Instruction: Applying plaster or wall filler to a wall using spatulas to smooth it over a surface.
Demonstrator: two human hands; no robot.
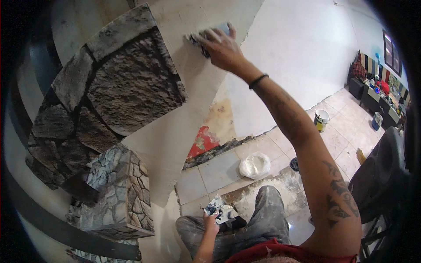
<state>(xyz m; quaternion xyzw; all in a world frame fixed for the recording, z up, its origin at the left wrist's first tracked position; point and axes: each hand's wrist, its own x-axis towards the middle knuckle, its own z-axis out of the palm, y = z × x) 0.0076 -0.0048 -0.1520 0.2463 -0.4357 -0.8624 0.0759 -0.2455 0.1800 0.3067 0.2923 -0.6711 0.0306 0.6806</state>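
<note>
My right hand [222,49] is raised at arm's length against the cream-coated wall [193,65]. Its fingers are closed round a putty-smeared spreader [204,51], blurred by motion, so its exact shape is unclear. Low down near my knees, my left hand [211,222] grips a flat white piece [225,213] blotched with dark smears. Just left of the raised hand stands a large stone-patterned block [131,83]. A smooth white wall area [289,57] lies to the right, and a bare patch with red paint [205,141] shows below.
An open bag of white powder [255,165] sits on the tiled floor [219,175] before my knees. Beyond are a white bucket [321,119] and a cluttered low cabinet [381,103]. A dark chair [377,166] stands at right. A smaller stone-patterned block [116,193] juts out at lower left.
</note>
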